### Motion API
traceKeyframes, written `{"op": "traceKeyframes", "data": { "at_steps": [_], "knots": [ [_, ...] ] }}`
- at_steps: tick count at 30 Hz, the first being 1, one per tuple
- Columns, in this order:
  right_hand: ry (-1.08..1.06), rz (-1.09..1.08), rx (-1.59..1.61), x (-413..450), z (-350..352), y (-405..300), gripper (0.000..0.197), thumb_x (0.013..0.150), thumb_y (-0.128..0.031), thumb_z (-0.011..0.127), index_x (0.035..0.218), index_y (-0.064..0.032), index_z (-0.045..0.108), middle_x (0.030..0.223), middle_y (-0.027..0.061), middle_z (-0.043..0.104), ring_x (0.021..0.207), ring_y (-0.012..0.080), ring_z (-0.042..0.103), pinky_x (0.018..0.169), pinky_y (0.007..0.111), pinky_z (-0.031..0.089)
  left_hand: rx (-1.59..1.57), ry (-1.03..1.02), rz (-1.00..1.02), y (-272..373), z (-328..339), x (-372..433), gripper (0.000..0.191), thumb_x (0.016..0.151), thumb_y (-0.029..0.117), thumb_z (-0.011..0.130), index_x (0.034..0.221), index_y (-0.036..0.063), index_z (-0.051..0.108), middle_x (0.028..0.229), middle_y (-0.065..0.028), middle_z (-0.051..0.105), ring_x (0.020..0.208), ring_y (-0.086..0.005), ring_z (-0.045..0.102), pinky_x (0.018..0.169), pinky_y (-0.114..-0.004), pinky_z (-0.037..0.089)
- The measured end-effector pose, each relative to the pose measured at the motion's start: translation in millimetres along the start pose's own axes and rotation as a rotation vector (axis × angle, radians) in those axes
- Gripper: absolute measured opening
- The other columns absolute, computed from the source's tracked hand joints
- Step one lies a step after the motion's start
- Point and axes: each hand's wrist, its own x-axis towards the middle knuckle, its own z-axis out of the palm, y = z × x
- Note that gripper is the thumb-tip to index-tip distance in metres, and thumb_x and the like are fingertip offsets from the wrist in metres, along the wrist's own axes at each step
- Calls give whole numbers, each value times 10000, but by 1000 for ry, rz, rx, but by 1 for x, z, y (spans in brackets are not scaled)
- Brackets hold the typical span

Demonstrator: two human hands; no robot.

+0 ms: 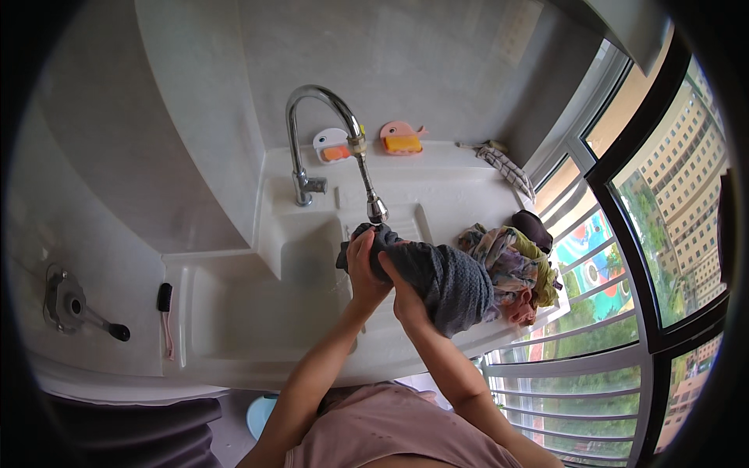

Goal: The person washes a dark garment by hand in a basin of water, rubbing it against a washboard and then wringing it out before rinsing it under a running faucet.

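Note:
Both hands hold a dark grey textured cloth (450,281) just under the spray head (377,209) of a chrome faucet (316,90). My left hand (366,269) grips the bunched end beside the outlet. Against the cloth's near side, my right hand (404,286) is closed on its folds. The rest of the cloth spreads rightward over the washboard side of the white laundry sink (374,362), touching a heap of patterned and yellow-green clothes (503,257). Water lies in the basin (310,257) to the left. Whether water runs from the spray head is hard to tell.
Two whale-shaped soap holders, one white (330,140) and one pink (401,133), stand on the back ledge. A checked cloth (506,169) lies at the right back. A brush (166,319) rests at the left rim. Barred windows (573,386) border the right; a light blue basin (258,415) is below.

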Motion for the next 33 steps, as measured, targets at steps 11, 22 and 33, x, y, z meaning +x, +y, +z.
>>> {"op": "traceKeyframes", "data": {
  "at_steps": [11,22,33],
  "knots": [
    [-599,-502,-994,49,-24,-77,410,732,-250,803,1005,-38,581,987,141,609,996,305,586,845,409,462,-244,-875,-357,18,-35,69,741,641,256,872,1276,124,513,1117,-106,671,1036,-311,651,890,-401,506],
    [-1140,-367,-664,86,-51,-68,840,624,-386,863,1229,-39,393,1244,163,421,1218,316,426,978,442,394,-720,-1289,207,7,7,105,613,690,245,806,1217,54,559,1111,-141,615,1071,-293,579,942,-376,436],
    [-1111,-331,-472,93,-51,-22,1205,529,-505,892,1406,-58,196,1436,181,230,1359,324,278,1057,465,330,-333,-2030,66,-53,-16,73,319,840,249,675,1082,52,608,1122,-91,630,1079,-193,587,983,-322,392]
  ]
}}
